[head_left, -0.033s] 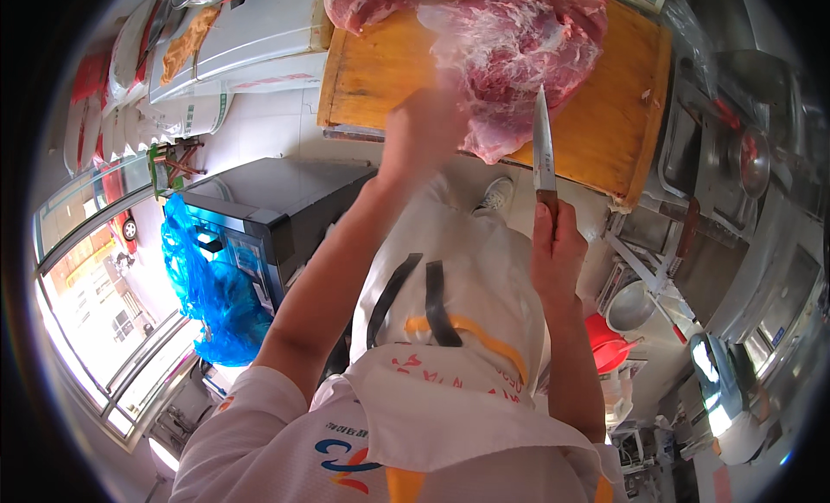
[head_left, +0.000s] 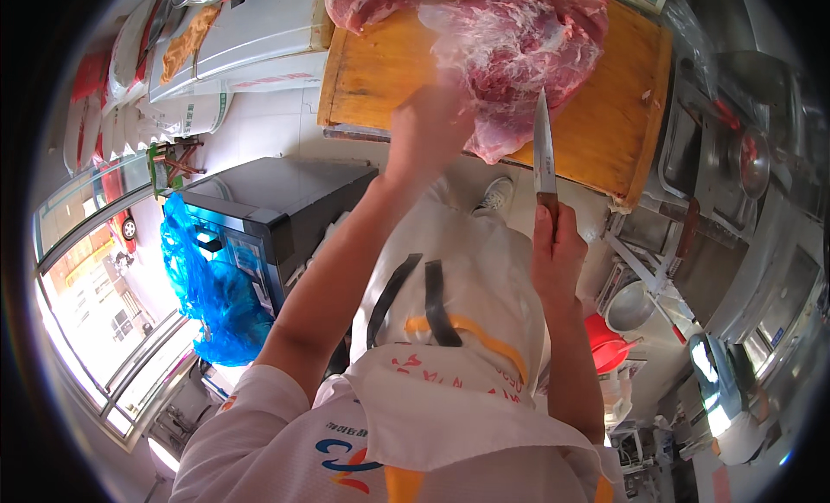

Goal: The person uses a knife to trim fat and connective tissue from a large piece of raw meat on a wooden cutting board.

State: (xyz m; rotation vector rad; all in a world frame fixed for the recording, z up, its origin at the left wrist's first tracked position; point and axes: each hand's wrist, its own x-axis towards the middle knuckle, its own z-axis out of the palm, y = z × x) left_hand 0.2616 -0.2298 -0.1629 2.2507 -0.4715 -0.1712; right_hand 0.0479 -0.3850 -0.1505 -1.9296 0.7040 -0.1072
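Observation:
A large slab of raw meat [head_left: 519, 62] lies on the wooden cutting board [head_left: 372, 79], with one corner hanging over the near edge. My right hand [head_left: 558, 248] is closed round the handle of a knife [head_left: 544, 153]. The blade points away from me, its tip at the meat's right lower side; whether it touches I cannot tell. At the meat's left lower edge is my left hand [head_left: 428, 131], its fingers smeared by motion. Another piece of raw meat [head_left: 367, 3] sits at the board's far left.
Left of me stands a dark cabinet [head_left: 277, 192] with blue plastic bags [head_left: 216, 304] hanging on it. A white chest [head_left: 259, 36] is at the far left. Metal trays and pans [head_left: 683, 148] line the right side, with a red basin [head_left: 608, 343] lower down.
My left hand has shifted slightly to the right along the meat's edge. The knife and my right hand have barely moved.

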